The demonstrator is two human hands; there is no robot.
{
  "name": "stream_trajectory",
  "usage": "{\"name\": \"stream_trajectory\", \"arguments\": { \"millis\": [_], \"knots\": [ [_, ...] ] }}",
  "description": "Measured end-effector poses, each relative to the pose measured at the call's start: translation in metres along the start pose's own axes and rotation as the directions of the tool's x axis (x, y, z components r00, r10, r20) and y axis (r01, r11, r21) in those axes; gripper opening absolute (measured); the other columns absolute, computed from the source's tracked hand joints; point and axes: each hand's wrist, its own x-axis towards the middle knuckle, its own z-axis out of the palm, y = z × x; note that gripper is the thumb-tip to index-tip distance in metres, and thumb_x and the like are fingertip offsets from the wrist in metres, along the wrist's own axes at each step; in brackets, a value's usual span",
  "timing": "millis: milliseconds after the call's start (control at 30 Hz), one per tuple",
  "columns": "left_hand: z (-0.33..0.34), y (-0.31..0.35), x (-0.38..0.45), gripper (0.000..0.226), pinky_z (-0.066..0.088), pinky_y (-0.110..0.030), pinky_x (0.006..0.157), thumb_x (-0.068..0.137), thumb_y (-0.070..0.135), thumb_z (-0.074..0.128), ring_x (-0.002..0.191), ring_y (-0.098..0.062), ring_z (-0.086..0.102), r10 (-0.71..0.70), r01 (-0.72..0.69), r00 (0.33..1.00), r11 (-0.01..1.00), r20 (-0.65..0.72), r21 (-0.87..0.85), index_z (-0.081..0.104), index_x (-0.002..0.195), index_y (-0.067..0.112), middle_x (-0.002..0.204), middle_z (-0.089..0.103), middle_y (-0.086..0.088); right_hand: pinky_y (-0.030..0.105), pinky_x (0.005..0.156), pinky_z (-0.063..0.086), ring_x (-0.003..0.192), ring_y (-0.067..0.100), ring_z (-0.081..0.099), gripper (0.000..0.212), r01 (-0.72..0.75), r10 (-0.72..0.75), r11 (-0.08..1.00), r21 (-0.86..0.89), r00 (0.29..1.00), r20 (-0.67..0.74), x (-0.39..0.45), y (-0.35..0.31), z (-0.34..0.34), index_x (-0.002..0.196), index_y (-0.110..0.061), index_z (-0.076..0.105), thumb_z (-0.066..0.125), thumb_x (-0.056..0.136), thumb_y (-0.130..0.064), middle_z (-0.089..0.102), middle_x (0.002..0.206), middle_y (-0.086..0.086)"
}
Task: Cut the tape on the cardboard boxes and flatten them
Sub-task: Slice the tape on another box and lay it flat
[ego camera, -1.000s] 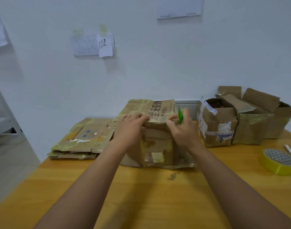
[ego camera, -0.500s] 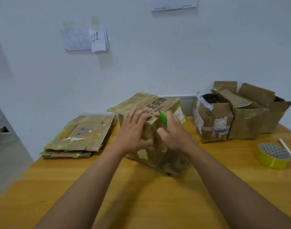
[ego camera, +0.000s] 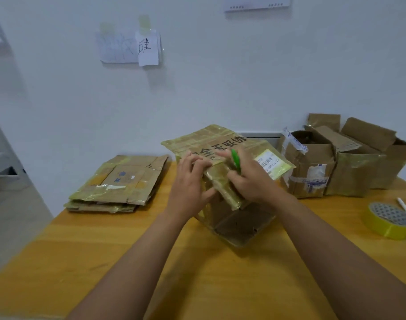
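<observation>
Box (ego camera: 222, 162) sat tilted at frame centre on the table (ego camera: 151, 262) | my left hand (ego camera: 189, 184) gripped its taped flap to steady it | my right hand (ego camera: 250, 179) closed round the green cutter (ego camera: 235, 159), so the blade could reach the tape seam | flattened stack (ego camera: 119, 183) centre left.

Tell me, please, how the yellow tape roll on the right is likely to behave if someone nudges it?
The yellow tape roll lies flat on the wooden table, so it would probably slide, not roll. Its hollow core suggests it is fairly light. Stood on edge, it could roll off.
</observation>
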Motion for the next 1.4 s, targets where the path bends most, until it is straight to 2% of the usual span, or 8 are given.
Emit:
{"name": "stream_trajectory", "arguments": {
  "millis": [67,167,267,467,667,900,1133,1400],
  "knots": [
    [0.006,0.004,0.007,0.039,0.028,-0.035,0.11,0.083,0.033,0.072,0.139,-0.028,0.033,-0.046,0.046,0.999,0.999,0.003,0.023,0.058,0.115,0.015,0.125,0.051,-0.004,0.03,0.068,0.046,0.076,0.011,0.059,0.032,-0.053,0.066,0.995,0.085,0.986,-0.154,-0.003,0.008,-0.013,0.124,-0.01,0.041,0.05,0.093,-0.011,0.054,0.139,-0.003],
    [0.009,0.006,0.019,0.021,0.044,-0.031,0.092,0.094,0.035,0.063,0.108,-0.023,0.049,-0.08,0.082,0.994,0.996,-0.072,0.024,0.058,0.094,0.014,0.103,0.054,0.001,0.03,0.09,0.043,0.118,0.012,0.056,0.031,-0.096,0.126,0.992,0.082,0.803,-0.583,-0.012,0.02,-0.034,0.123,-0.008,0.043,0.046,0.094,-0.018,0.051,0.142,0.002],
    [0.005,0.012,0.028,0.042,0.03,-0.021,0.063,0.097,0.054,0.043,0.073,-0.012,0.04,-0.12,0.113,0.985,0.992,-0.128,-0.059,0.043,0.073,0.021,0.076,0.04,0.01,0.018,0.087,0.043,0.116,-0.002,0.051,0.019,-0.035,0.194,0.974,0.224,0.644,-0.74,-0.021,0.029,-0.042,0.114,-0.013,0.039,0.048,0.098,-0.02,0.048,0.142,-0.002],
    [0.001,0.008,0.038,0.032,0.043,-0.038,0.058,0.1,0.044,0.049,0.065,-0.017,0.054,-0.269,0.231,0.959,0.925,-0.093,-0.301,0.049,0.092,0.012,0.074,0.059,-0.008,0.056,0.112,0.031,0.145,0.029,0.026,0.045,-0.078,0.031,0.996,-0.052,0.797,-0.603,-0.014,0.042,-0.034,0.123,-0.012,0.039,0.06,0.091,-0.036,0.034,0.147,-0.015],
    [-0.016,0.0,0.052,0.048,0.057,-0.04,0.076,0.101,0.029,0.054,0.088,-0.026,0.067,-0.362,0.329,0.932,0.802,0.033,-0.499,0.028,0.139,0.041,0.095,0.066,-0.008,0.054,0.119,-0.001,0.149,0.018,0.011,0.059,-0.075,-0.014,0.914,-0.399,0.976,-0.217,0.013,0.035,-0.039,0.134,-0.019,0.042,0.051,0.091,-0.058,0.032,0.155,-0.011],
    [0.003,0.014,0.028,0.04,0.05,-0.046,0.095,0.096,0.041,0.057,0.122,-0.021,0.04,-0.223,0.24,0.937,0.97,-0.268,0.032,0.05,0.134,0.028,0.137,0.036,-0.006,0.042,0.092,0.04,0.108,0.026,0.055,0.048,-0.122,0.058,0.882,-0.455,0.987,-0.152,0.026,0.035,-0.028,0.116,-0.017,0.047,0.047,0.092,-0.059,0.058,0.118,0.005],
    [0.03,0.034,0.011,0.096,0.023,-0.058,0.117,0.073,0.085,0.041,0.146,-0.041,0.011,-0.363,0.394,0.919,0.867,-0.155,0.304,0.034,0.145,0.02,0.156,0.02,-0.012,0.045,0.09,0.048,0.103,0.026,0.06,0.056,-0.137,0.082,0.904,-0.406,0.985,-0.151,0.03,0.039,-0.021,0.121,-0.017,0.047,0.05,0.089,-0.064,0.063,0.115,0.005],
    [0.017,0.047,0.019,0.093,0.018,-0.052,0.119,0.074,0.064,0.059,0.147,-0.035,-0.001,-0.418,0.402,0.908,0.888,0.025,0.224,0.023,0.147,0.02,0.16,0.011,-0.005,0.067,0.114,0.005,0.126,0.025,0.05,0.059,-0.256,0.197,0.836,-0.485,0.965,-0.171,0.023,0.036,-0.02,0.133,-0.023,0.036,0.061,0.088,-0.051,0.056,0.131,0.001]
  ]
}}
